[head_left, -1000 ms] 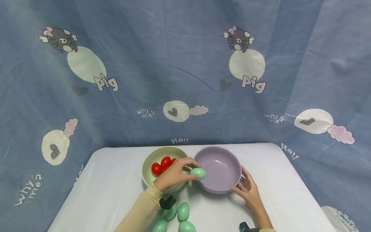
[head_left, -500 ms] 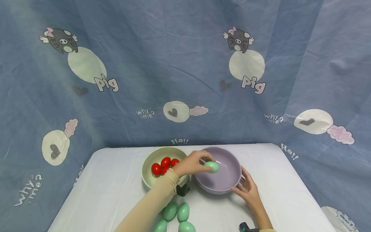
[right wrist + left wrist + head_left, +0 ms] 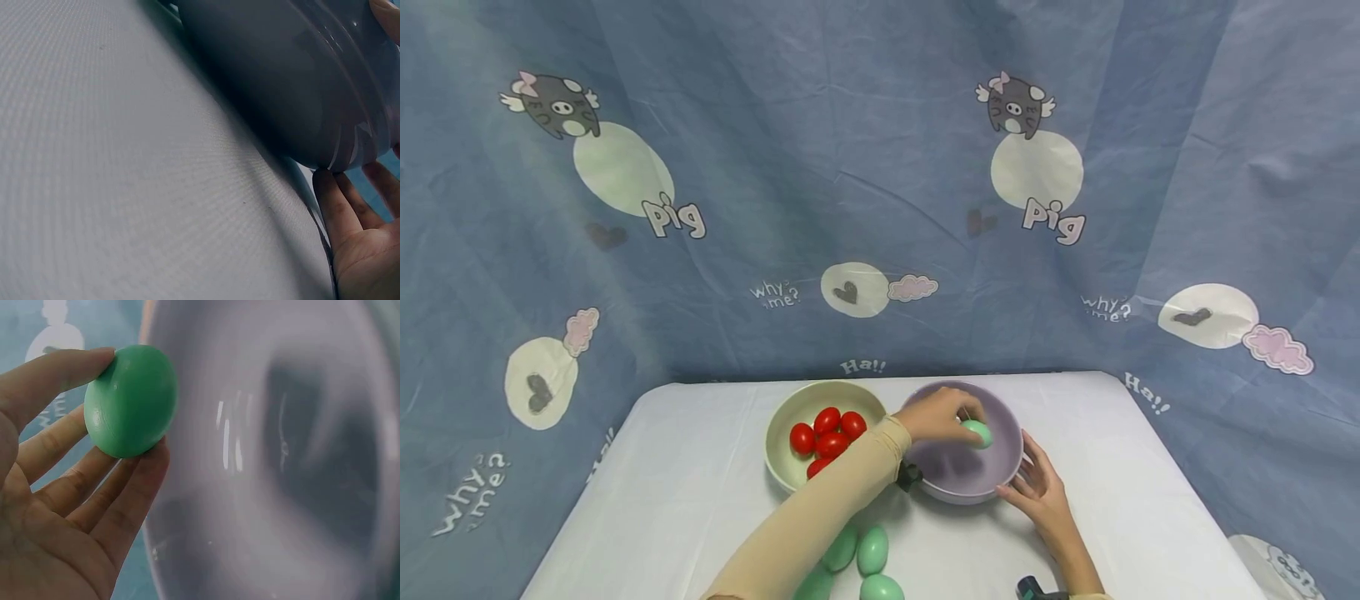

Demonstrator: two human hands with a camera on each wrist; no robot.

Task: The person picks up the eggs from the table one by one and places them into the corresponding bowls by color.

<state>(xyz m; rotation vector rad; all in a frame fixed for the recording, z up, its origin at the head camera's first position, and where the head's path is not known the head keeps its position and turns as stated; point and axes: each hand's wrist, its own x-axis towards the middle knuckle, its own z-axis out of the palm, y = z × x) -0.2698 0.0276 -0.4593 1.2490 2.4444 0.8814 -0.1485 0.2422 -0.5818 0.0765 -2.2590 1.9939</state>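
Observation:
In the head view, my left hand is over the purple bowl, pinching a green plastic-looking egg between thumb and fingertips. The left wrist view shows the egg held inside the bowl's near rim, with the smooth bowl wall beyond it. My right hand rests against the bowl's right outer side, fingers spread and fairly straight. From the right wrist, its fingertips touch the outer wall of the bowl. Part of the bowl's inside is hidden by my left hand.
A pale green bowl with several red eggs stands left of the purple one, partly under my left sleeve. Several green eggs lie on the white table at the near edge. A printed blue cloth hangs behind.
My left hand has carried the green egg rightward, from between the two bowls to above the middle of the purple bowl. The right hand stays at the bowl's side.

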